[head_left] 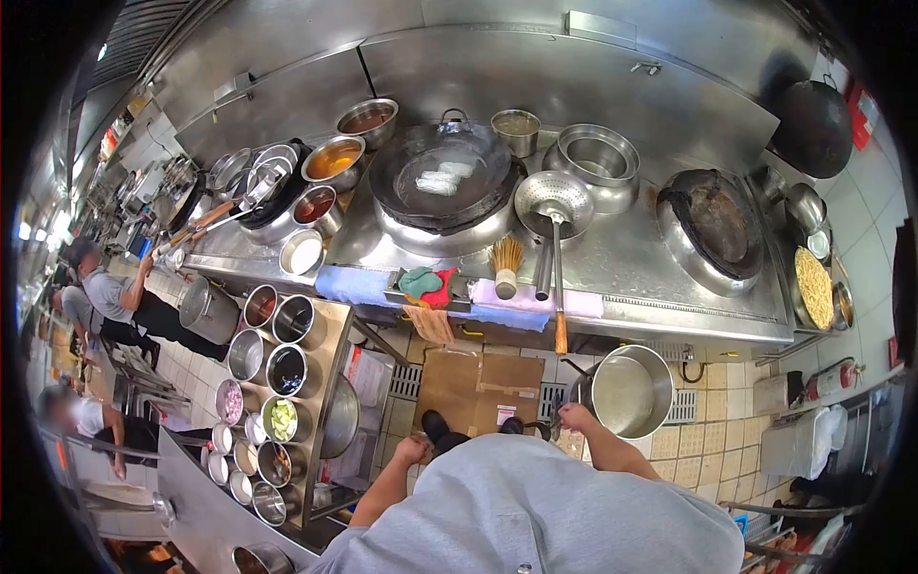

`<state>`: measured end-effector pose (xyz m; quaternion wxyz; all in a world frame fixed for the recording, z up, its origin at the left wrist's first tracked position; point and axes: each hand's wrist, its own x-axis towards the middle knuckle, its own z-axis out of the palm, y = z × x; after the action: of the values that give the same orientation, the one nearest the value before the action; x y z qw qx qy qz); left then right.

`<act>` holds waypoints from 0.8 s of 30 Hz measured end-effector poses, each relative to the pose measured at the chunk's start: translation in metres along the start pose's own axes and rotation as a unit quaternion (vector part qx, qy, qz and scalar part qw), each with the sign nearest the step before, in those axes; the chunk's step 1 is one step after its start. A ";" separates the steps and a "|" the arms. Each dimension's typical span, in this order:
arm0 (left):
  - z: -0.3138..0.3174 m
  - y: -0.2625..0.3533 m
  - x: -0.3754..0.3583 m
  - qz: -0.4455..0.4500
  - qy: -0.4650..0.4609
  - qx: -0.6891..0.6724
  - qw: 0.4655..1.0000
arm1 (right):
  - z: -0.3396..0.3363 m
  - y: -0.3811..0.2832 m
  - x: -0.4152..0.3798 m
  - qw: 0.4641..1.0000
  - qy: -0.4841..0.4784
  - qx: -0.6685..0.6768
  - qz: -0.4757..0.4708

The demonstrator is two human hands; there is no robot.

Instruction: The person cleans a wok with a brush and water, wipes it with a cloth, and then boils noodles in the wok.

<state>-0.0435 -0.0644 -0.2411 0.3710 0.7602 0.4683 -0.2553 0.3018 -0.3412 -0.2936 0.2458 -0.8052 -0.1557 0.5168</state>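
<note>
My left hand point(413, 450) hangs low beside my body, its fingers curled closed; what they hold, if anything, is hidden. My right hand point(576, 417) is closed too, just left of a large metal pot point(633, 392), with a small greyish thing at its fingers that I cannot make out. Ahead of me, a dark wok point(397, 177) sits on a burner, a pale patch in its middle. To its right, a perforated strainer point(535, 196) lies under a long ladle with a wooden handle point(560, 330). A bamboo brush point(505, 263) stands at the stove's front edge.
Bowls of sauce point(335, 159) line the wok's left. A rack point(330, 383) at my left carries several metal containers, some with chopped vegetables point(280, 419). A cardboard sheet point(478, 387) covers the floor before me. At far left a person point(110, 292) holds a long handle; others stand nearby.
</note>
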 end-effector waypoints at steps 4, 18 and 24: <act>0.006 -0.011 0.013 0.000 0.032 0.026 0.999 | -0.004 0.000 -0.011 1.000 -0.015 0.007 0.010; 0.005 0.012 0.024 0.035 0.054 -0.003 0.998 | 0.000 0.027 -0.028 0.998 0.036 0.050 0.029; 0.000 0.019 0.020 -0.008 0.026 -0.027 0.999 | -0.004 0.024 -0.027 0.997 0.022 0.054 0.047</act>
<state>-0.0181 -0.0595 -0.2501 0.3773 0.7524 0.4908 -0.2252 0.2945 -0.3755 -0.2851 0.2682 -0.8084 -0.0840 0.5172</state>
